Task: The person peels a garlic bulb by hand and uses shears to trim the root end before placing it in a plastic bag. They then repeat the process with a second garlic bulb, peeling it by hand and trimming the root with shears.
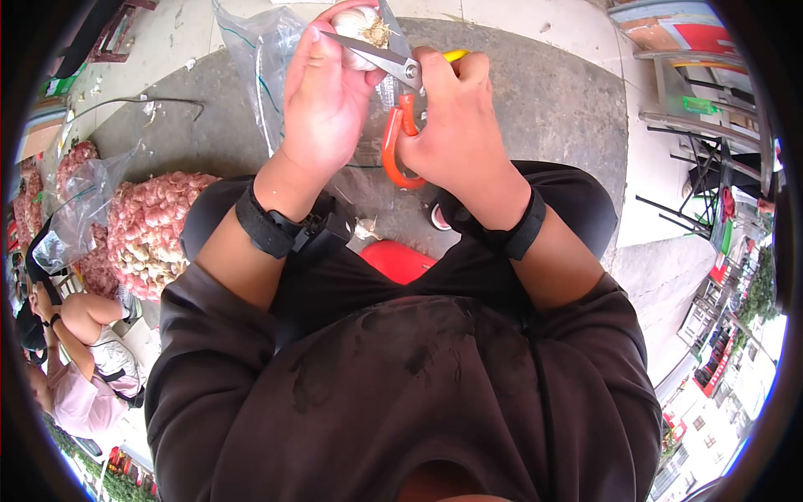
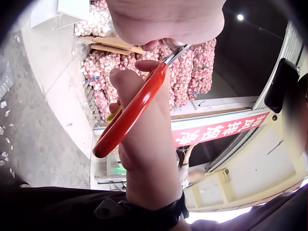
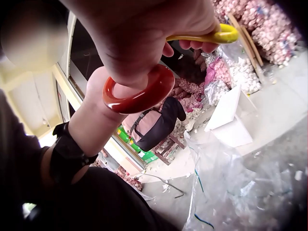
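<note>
A white garlic bulb [image 1: 355, 29] is held in my left hand [image 1: 326, 105], near the top of the head view, its dry root tuft facing right. My right hand [image 1: 460, 113] grips scissors [image 1: 391, 151] with one orange-red and one yellow handle. Their blades stand apart, with the root tuft between them; one blade crosses the front of the bulb. In the left wrist view the red handle [image 2: 134, 113] hangs below my right hand, and the blades reach up to my left palm. The right wrist view shows the yellow handle [image 3: 224, 34] past my right hand; the bulb is hidden there.
Clear plastic bags [image 1: 255, 63] lie on the grey floor ahead. A full sack of garlic [image 1: 155, 222] stands to the left, near a seated person [image 1: 88, 368]. Something red [image 1: 397, 261] shows between my knees, a loose bulb [image 1: 365, 227] beside it. Metal racks [image 1: 711, 167] stand right.
</note>
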A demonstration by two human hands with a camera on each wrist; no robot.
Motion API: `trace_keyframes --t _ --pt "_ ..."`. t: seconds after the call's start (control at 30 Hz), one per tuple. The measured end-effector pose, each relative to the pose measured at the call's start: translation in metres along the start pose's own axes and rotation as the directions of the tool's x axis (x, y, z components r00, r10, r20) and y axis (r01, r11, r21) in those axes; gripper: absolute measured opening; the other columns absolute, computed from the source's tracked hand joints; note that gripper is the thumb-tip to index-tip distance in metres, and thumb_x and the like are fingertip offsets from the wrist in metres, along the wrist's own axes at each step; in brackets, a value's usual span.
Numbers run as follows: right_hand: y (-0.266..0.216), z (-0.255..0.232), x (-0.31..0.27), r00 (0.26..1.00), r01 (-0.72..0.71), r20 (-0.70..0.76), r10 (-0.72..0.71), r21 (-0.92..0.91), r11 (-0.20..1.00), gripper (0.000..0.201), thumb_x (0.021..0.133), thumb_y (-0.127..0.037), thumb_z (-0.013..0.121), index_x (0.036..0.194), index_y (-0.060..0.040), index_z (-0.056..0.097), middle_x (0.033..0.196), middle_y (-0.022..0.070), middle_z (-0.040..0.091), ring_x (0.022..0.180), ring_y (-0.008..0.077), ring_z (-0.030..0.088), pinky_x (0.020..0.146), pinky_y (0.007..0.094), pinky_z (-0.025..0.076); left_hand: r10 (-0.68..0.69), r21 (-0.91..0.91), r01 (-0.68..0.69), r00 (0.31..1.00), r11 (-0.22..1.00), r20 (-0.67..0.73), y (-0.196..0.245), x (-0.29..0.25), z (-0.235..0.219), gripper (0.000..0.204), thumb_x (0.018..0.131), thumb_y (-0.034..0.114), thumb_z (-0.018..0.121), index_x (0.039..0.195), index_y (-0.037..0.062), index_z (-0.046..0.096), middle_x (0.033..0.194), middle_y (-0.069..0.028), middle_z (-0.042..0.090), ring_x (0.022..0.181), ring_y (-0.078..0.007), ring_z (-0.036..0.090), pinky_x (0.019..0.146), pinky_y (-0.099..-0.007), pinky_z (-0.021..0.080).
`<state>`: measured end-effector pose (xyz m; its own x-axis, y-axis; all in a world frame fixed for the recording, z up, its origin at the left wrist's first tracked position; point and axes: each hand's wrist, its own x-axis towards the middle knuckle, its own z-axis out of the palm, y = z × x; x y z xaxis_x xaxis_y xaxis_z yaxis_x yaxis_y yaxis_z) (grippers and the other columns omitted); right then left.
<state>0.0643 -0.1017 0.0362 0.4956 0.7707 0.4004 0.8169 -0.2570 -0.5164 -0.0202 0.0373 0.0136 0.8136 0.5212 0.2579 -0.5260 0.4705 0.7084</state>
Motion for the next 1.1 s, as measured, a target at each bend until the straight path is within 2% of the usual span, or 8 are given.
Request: trace_keyframes --t 0.17,0.27,0.37,0.67,0.77,0.87,0.97,1.1 --pt "0.002 0.003 -0.001 1.0 -0.005 0.005 0.005 0.012 1.0 0.045 0.065 -0.011 0.072 0.106 -0.0064 0.056 0.093 0.0238 0.048 0.095 0.04 0.045 0.084 0.0464 0.042 0.006 -0.008 -0.007 1.0 1.0 -0.018 -0.002 0.0 -0.003 0.057 0.104 0.041 0.04 0.14 -0.0023 0.038 0.131 -0.0091 0.054 0.105 -0.0157 0.054 0.087 -0.0313 0.044" --pt "0.004 0.006 -0.001 1.0 -0.002 -0.005 0.002 0.019 1.0 0.044 0.065 -0.011 0.072 0.106 -0.0067 0.056 0.093 0.0244 0.047 0.095 0.0403 0.045 0.083 0.0468 0.042 0.016 0.066 -0.002 0.977 0.998 -0.214 0.001 0.0 0.023 0.058 0.104 0.046 0.036 0.138 -0.0021 0.041 0.125 -0.0091 0.057 0.094 -0.0133 0.054 0.078 -0.0286 0.044" --pt "0.006 0.008 -0.001 1.0 -0.012 -0.003 0.013 0.029 0.999 0.044 0.065 -0.01 0.073 0.106 -0.0068 0.055 0.093 0.0244 0.047 0.094 0.0403 0.045 0.081 0.0468 0.043 0.06 0.006 -0.06 0.969 0.998 -0.24 -0.009 0.003 0.024 0.044 0.106 0.042 0.033 0.125 0.0067 0.052 0.104 -0.0039 0.063 0.092 -0.0118 0.06 0.076 -0.0254 0.047" --pt "0.006 0.006 -0.001 0.999 0.033 -0.013 -0.033 0.0 0.999 0.048 0.069 -0.002 0.067 0.115 -0.0036 0.054 0.094 0.0182 0.053 0.089 0.0352 0.045 0.079 0.0418 0.045 0.0 0.005 0.0 0.993 1.0 -0.121 -0.004 0.004 0.008 0.046 0.106 0.044 0.032 0.125 0.0071 0.051 0.097 -0.0015 0.061 0.082 -0.0096 0.056 0.067 -0.0247 0.042" --pt "0.004 0.004 0.003 1.0 0.024 -0.015 -0.024 0.017 1.0 0.046 0.072 -0.003 0.068 0.116 -0.0051 0.054 0.094 0.0179 0.054 0.089 0.0346 0.045 0.08 0.042 0.045 -0.084 -0.178 0.057 0.986 0.982 -0.145 -0.001 0.01 0.012 0.047 0.106 0.045 0.029 0.111 0.0077 0.057 0.083 -0.0003 0.058 0.067 -0.0093 0.052 0.056 -0.0242 0.038" --pt "0.008 0.007 0.005 0.999 0.037 -0.017 -0.036 0.04 0.999 0.047 0.069 -0.01 0.071 0.113 -0.0056 0.056 0.091 0.02 0.053 0.09 0.0356 0.047 0.079 0.044 0.045 -0.162 -0.201 0.158 0.987 0.967 -0.002 0.0 0.01 -0.011 0.062 0.104 0.052 0.03 0.129 -0.002 0.049 0.112 -0.0089 0.061 0.076 -0.0109 0.048 0.065 -0.0262 0.041" --pt "0.01 0.008 0.004 0.999 0.041 0.007 -0.041 0.089 0.995 0.048 0.068 -0.014 0.072 0.113 -0.0055 0.057 0.089 0.0202 0.054 0.09 0.0359 0.05 0.08 0.045 0.045 -0.142 0.049 0.161 0.954 0.986 -0.264 -0.002 0.011 0.004 0.064 0.104 0.054 0.025 0.118 -0.001 0.056 0.092 -0.0062 0.061 0.061 -0.01 0.038 0.054 -0.0255 0.035" --pt "0.011 0.007 0.004 0.996 0.085 -0.009 -0.085 0.073 0.994 0.048 0.069 -0.014 0.07 0.115 -0.006 0.057 0.088 0.0185 0.057 0.091 0.0359 0.052 0.082 0.0455 0.044 -0.114 0.065 0.143 0.937 0.988 -0.331 -0.007 0.01 0.002 0.052 0.106 0.045 0.024 0.102 0.0028 0.055 0.069 -0.0029 0.05 0.054 -0.0115 0.04 0.049 -0.0286 0.032"
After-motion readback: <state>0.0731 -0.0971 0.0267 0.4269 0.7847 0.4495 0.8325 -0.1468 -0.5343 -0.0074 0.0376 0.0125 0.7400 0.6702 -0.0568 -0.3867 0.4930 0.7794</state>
